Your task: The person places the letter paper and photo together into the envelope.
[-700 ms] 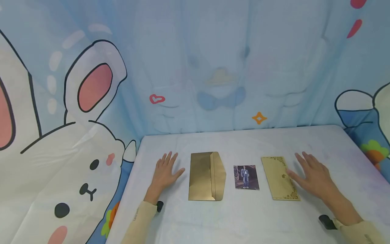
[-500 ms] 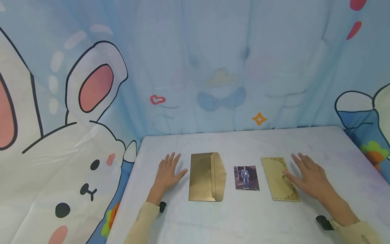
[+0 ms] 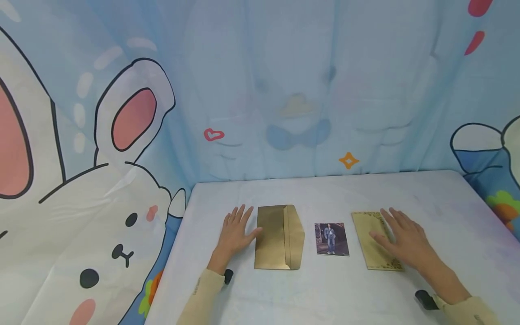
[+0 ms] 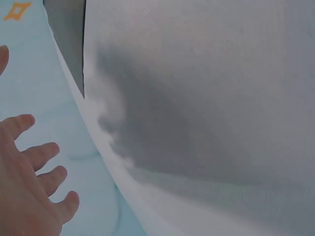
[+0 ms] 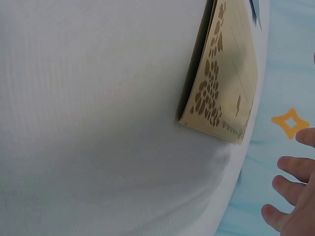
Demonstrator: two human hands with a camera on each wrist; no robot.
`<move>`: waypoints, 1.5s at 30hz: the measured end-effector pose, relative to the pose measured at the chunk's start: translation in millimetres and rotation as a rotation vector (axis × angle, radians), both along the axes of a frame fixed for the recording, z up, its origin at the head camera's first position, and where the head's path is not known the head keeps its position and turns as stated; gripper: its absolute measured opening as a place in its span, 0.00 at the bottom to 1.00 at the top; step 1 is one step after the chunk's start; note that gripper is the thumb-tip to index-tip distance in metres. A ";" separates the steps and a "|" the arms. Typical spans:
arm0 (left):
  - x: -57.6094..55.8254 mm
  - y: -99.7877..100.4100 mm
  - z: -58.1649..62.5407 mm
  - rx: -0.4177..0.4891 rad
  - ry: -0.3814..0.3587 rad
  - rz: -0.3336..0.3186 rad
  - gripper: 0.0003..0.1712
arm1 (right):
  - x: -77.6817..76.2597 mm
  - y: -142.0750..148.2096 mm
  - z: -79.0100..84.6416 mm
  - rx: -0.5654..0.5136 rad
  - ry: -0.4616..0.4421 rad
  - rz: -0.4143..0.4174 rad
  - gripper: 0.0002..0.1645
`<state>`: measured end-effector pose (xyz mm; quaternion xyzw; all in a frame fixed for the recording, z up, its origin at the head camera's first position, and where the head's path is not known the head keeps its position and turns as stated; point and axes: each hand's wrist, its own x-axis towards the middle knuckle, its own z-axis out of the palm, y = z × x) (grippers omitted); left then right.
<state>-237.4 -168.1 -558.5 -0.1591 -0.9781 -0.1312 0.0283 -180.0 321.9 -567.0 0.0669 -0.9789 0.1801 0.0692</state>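
A gold envelope (image 3: 270,239) lies on the white table with its flap opened out to the right. My left hand (image 3: 235,232) is at its left side, fingers spread, the thumb tip at its edge; whether it touches I cannot tell. A small photo (image 3: 331,239) of a standing person lies in the middle. To its right is a gold card (image 3: 371,246) with brown floral corners, folded, as its edge shows in the right wrist view. My right hand (image 3: 406,241) hovers over the card's right side with spread fingers, hiding part of it. Neither hand holds anything.
The white-covered table (image 3: 317,293) ends at the back against a blue curtain (image 3: 260,90) with cartoon prints. A large rabbit print (image 3: 109,234) covers the hanging cloth at the left.
My left hand has moved right, up to the envelope's edge. My right hand has moved left, further over the card. The envelope, photo and card lie as before; the head view has shifted slightly.
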 end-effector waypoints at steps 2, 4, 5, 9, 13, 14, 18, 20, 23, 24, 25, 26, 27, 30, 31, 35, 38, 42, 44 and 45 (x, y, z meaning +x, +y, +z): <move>0.2 3.3 0.8 0.000 -0.009 0.000 0.47 | 0.4 -3.4 -0.7 0.008 0.008 -0.001 0.56; 0.4 6.0 1.2 0.005 -0.016 -0.005 0.47 | 0.7 -7.5 -1.6 0.009 0.015 0.001 0.55; 0.5 7.3 1.3 0.004 -0.020 -0.009 0.47 | 0.6 -9.5 -2.3 0.015 0.018 0.002 0.54; 0.8 12.3 0.3 0.002 -0.019 -0.028 0.47 | 0.3 -17.5 -4.3 0.012 0.020 0.016 0.53; 1.2 18.9 -1.4 -0.013 -0.013 -0.045 0.47 | -0.6 -22.8 -7.2 0.012 0.025 0.040 0.53; 1.5 20.6 -1.6 -0.016 -0.016 -0.050 0.47 | -0.6 -24.3 -7.9 0.007 0.029 0.046 0.53; 3.1 26.5 -1.3 -0.011 -0.028 -0.064 0.47 | -2.0 -32.2 -8.9 0.015 0.045 0.052 0.53; 4.0 29.2 -1.0 0.000 -0.030 -0.070 0.47 | -2.4 -36.3 -8.1 0.008 0.038 0.054 0.53; 5.0 32.9 -0.8 0.008 -0.039 -0.074 0.46 | -2.3 -41.4 -7.2 -0.003 0.023 0.060 0.52; 5.2 33.9 -1.0 0.007 -0.042 -0.075 0.46 | -2.4 -42.4 -7.6 -0.009 0.022 0.066 0.51; 5.4 35.0 -1.3 0.002 -0.042 -0.076 0.46 | -2.5 -43.5 -8.2 -0.011 0.022 0.073 0.51; 5.7 35.9 -1.7 -0.004 -0.044 -0.075 0.46 | -2.4 -44.6 -8.7 -0.015 0.023 0.080 0.50; 5.9 36.8 -2.1 -0.010 -0.043 -0.076 0.46 | -2.2 -45.6 -9.2 -0.019 0.025 0.089 0.49; 6.6 39.6 -3.7 -0.028 -0.039 -0.084 0.46 | -1.8 -49.6 -10.0 -0.029 0.039 0.112 0.48; 6.8 40.7 -4.4 -0.033 -0.038 -0.088 0.46 | -1.4 -51.2 -9.9 -0.030 0.044 0.119 0.48; 8.2 45.3 -6.6 -0.047 -0.046 -0.100 0.46 | -1.5 -59.3 -8.7 -0.014 0.080 0.146 0.47; 9.7 48.1 -7.6 -0.054 -0.045 -0.113 0.45 | -2.8 -66.2 -8.1 0.003 0.098 0.163 0.46; 11.1 51.2 -8.2 -0.079 -0.040 -0.119 0.46 | -3.5 -76.8 -6.6 0.006 0.081 0.175 0.47; 11.3 52.7 -7.7 -0.092 -0.044 -0.117 0.46 | -3.8 -82.9 -5.4 0.004 0.067 0.181 0.47; 11.4 53.5 -7.2 -0.100 -0.045 -0.116 0.45 | -4.0 -86.1 -4.5 0.006 0.064 0.184 0.47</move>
